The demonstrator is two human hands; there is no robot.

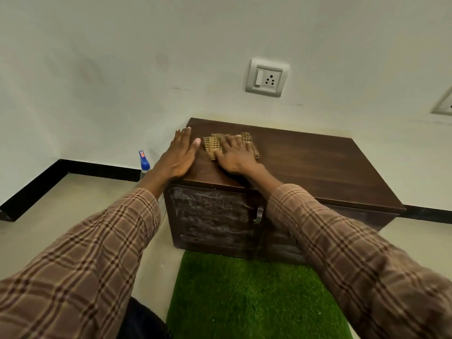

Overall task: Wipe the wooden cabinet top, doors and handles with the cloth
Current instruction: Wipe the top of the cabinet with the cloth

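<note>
A low dark wooden cabinet (318,165) stands against the white wall. Its left door (208,216) carries whitish smears, and a metal handle (258,214) shows between my forearms. A tan checked cloth (215,143) lies on the top near the left back corner. My right hand (236,155) presses flat on the cloth with fingers spread. My left hand (179,155) rests flat along the top's left edge, fingers straight, just left of the cloth. The right door is mostly hidden behind my right sleeve.
A spray bottle with a blue head (143,163) stands on the floor left of the cabinet. A green grass mat (244,294) lies in front of it. A wall socket (267,77) sits above the cabinet. Black skirting (49,177) runs along the wall.
</note>
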